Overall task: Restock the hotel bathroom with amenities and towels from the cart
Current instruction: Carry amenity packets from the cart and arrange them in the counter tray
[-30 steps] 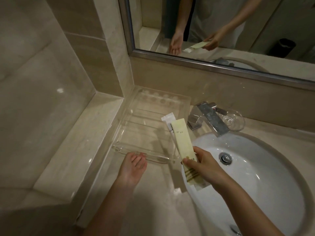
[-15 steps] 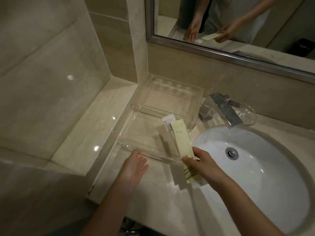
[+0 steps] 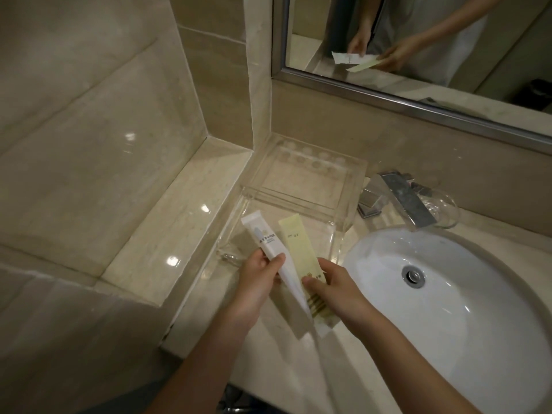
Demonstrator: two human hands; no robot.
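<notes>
A clear acrylic amenity tray stands on the marble counter in the corner left of the sink. My left hand pinches a long white amenity packet between thumb and fingers, its far end over the tray's front section. My right hand grips a pale yellow amenity packet lying beside the white one, its striped lower end sticking out below my fingers. Both packets point away from me, over the tray.
A white oval sink with a metal drain fills the right side. A chrome faucet and a clear glass dish sit behind it. A framed mirror hangs above. A raised marble ledge runs along the left.
My left hand left the tray's front edge and took the white packet out from behind the yellow one. The two packets are now fanned apart, one in each hand.
</notes>
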